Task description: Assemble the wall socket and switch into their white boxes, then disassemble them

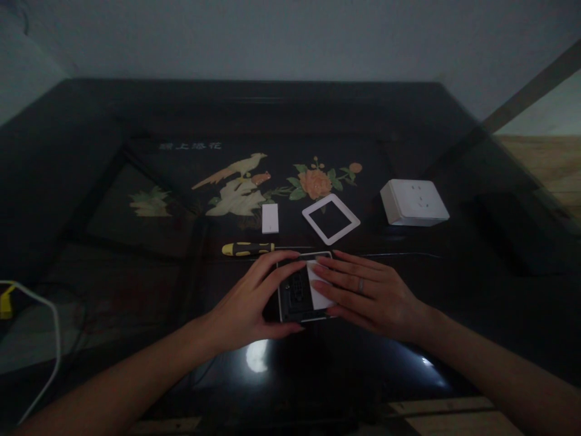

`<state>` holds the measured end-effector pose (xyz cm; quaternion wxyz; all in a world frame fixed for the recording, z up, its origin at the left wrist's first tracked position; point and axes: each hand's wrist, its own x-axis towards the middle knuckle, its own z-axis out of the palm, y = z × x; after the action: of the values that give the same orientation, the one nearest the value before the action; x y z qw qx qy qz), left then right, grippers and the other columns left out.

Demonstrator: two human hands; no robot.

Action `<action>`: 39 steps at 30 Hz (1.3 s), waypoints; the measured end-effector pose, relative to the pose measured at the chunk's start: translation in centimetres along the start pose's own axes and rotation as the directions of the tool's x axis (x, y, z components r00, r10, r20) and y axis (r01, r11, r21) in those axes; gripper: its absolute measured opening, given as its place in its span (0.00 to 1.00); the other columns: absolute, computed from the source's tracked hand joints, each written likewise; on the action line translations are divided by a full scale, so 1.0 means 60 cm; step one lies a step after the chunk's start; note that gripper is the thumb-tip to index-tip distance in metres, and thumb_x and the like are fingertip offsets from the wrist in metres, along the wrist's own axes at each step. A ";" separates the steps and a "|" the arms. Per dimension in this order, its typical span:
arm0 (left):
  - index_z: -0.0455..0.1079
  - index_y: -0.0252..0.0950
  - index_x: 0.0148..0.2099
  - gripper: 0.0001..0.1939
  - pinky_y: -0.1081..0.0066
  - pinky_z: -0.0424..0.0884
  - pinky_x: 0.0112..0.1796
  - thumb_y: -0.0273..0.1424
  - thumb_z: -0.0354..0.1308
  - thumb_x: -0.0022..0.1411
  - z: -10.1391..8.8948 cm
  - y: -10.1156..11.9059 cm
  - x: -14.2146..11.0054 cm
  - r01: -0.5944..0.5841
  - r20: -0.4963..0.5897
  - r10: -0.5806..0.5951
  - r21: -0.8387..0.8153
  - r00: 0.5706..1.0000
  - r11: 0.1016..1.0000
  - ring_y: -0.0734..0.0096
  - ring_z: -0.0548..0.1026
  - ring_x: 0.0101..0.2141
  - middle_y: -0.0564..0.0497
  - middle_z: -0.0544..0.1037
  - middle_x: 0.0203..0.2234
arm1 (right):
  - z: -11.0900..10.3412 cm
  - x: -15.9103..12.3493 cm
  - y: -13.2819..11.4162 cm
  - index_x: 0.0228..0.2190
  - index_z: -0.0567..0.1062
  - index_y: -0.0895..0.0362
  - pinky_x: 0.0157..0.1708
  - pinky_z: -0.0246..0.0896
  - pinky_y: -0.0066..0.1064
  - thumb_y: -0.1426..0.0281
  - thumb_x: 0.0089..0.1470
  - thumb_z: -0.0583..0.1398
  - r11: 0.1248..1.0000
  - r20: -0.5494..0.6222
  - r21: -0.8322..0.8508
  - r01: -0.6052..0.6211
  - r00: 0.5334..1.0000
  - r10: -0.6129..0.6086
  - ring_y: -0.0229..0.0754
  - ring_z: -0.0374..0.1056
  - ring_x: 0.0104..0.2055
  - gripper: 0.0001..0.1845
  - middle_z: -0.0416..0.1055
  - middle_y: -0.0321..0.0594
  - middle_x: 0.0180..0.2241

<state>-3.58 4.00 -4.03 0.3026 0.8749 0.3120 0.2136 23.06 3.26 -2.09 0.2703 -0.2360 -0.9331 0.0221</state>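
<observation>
Square black module [295, 303] sits at the table's [218, 393] near side, left part bare, right part under a white plate [320, 299]; a second plate [270, 218] and white frame [316, 226] lie off it, seemingly unfitted. The left hand's [252, 300] grip spans it closely; the right hand's [385, 293] fingers cover the plate, their hold unclear.

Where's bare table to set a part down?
Free: the table strip between bird picture and wall; the patch left of the screwdriver, beyond the left forearm. Crowded: just past the left hand and right hand, where screwdriver, white frame and small white plate lie close.
</observation>
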 end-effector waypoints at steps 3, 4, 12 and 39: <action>0.48 0.43 0.68 0.43 0.51 0.65 0.59 0.42 0.66 0.57 0.000 0.000 0.002 -0.001 -0.001 0.001 0.001 1.000 1.000 0.51 0.61 0.60 0.40 0.58 0.61 | 0.000 0.000 -0.001 0.50 0.75 0.64 0.57 0.66 0.45 0.69 0.62 0.59 1.000 0.000 0.003 -0.004 1.000 0.004 0.47 0.69 0.58 0.17 0.75 0.51 0.52; 0.48 0.43 0.67 0.43 0.51 0.65 0.59 0.42 0.66 0.57 0.000 0.000 0.002 -0.001 -0.001 0.001 0.003 1.000 1.000 0.51 0.61 0.60 0.40 0.58 0.61 | 0.000 0.001 -0.001 0.49 0.75 0.64 0.57 0.67 0.44 0.69 0.62 0.59 1.000 0.000 0.003 -0.002 1.000 0.002 0.47 0.69 0.58 0.17 0.75 0.51 0.52; 0.48 0.42 0.67 0.43 0.51 0.65 0.58 0.43 0.66 0.57 -0.001 0.002 0.003 -0.020 -0.012 0.020 0.009 1.000 1.000 0.51 0.62 0.60 0.40 0.59 0.61 | 0.001 -0.002 -0.004 0.51 0.74 0.65 0.59 0.64 0.43 0.70 0.63 0.58 1.000 0.010 0.012 -0.021 1.000 0.021 0.46 0.65 0.60 0.17 0.74 0.52 0.53; 0.47 0.46 0.68 0.43 0.47 0.65 0.58 0.40 0.66 0.57 -0.001 0.003 0.002 0.000 -0.002 0.000 -0.008 1.000 1.000 0.47 0.62 0.60 0.40 0.58 0.61 | 0.009 -0.004 -0.008 0.50 0.73 0.63 0.60 0.61 0.50 0.70 0.62 0.59 0.971 -0.041 0.202 -0.131 0.989 0.142 0.46 0.66 0.60 0.16 0.74 0.55 0.53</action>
<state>-3.45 4.00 -3.81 0.3058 0.8734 0.3117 0.2157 22.76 2.79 -2.59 0.3162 -0.2720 -0.8999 0.1272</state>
